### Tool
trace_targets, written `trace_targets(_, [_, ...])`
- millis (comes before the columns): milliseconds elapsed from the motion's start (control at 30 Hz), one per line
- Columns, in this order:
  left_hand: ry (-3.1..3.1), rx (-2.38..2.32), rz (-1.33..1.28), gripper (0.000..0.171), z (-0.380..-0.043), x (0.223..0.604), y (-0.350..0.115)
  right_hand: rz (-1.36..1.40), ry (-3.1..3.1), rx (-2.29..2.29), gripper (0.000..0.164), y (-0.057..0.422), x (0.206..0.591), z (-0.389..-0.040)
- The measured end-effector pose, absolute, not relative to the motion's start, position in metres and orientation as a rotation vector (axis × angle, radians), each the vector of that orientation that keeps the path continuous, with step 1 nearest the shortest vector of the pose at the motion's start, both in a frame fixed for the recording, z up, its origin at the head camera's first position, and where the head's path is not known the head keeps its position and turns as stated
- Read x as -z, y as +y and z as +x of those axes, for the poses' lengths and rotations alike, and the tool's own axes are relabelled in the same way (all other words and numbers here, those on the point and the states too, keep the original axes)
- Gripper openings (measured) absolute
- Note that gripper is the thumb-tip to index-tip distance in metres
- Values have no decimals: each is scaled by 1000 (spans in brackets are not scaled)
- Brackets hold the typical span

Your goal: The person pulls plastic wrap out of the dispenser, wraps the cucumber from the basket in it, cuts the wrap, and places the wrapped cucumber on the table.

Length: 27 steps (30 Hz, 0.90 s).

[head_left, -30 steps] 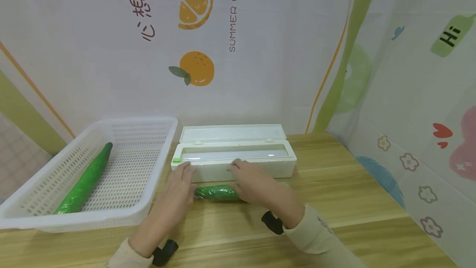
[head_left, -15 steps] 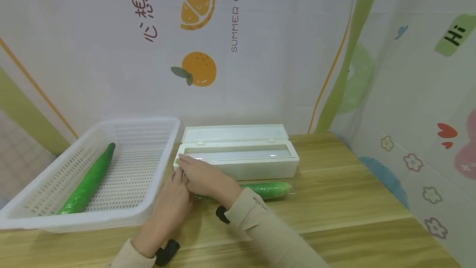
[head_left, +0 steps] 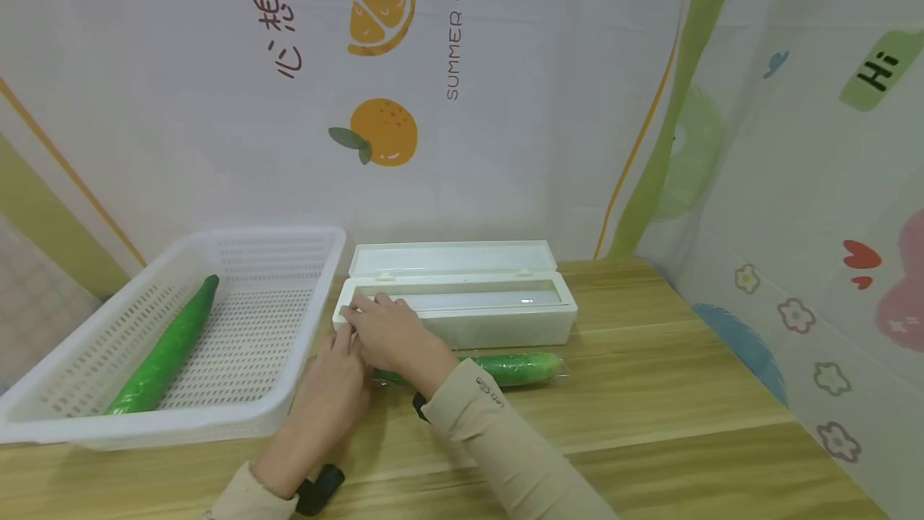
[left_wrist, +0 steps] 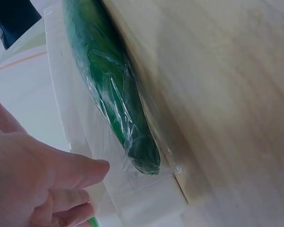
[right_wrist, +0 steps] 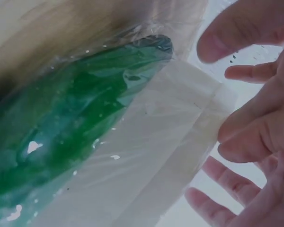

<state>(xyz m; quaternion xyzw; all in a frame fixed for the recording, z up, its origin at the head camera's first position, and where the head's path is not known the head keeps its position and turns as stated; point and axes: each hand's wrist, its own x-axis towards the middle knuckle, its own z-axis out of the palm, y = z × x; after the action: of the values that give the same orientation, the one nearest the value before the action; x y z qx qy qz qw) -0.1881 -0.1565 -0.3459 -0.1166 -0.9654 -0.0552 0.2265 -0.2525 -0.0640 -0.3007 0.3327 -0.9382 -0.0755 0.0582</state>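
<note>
Left of the left hand (head_left: 330,382), a white perforated basket (head_left: 281,408) is holding a green cucumber (head_left: 169,358). That hand's fingers are lying loose, thumb pointing straight, just beside the film-wrapped cucumber (head_left: 514,368). The right hand (head_left: 393,335) is touching the cling-film dispenser (head_left: 520,327) at its left end; whether it's pinching anything, I can't tell! Beneath its wrist, the film-wrapped cucumber is extending rightward.

A white far wall (head_left: 520,159) with orange fruit pictures (head_left: 386,132) stands behind the brown wooden table (head_left: 686,392). The right wall (head_left: 794,183) has flowers (head_left: 795,314) and red hearts (head_left: 861,254).
</note>
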Motion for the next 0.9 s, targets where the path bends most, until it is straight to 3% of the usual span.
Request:
trace_targets(600, [-2732,153,-300,50,-190,342,-159,976,-2877,180,65,-54,302,-254])
trace_targets(900, [-2751,147,-286,57,-189,340,-159,989,-2892,114,59,-49,302,-253])
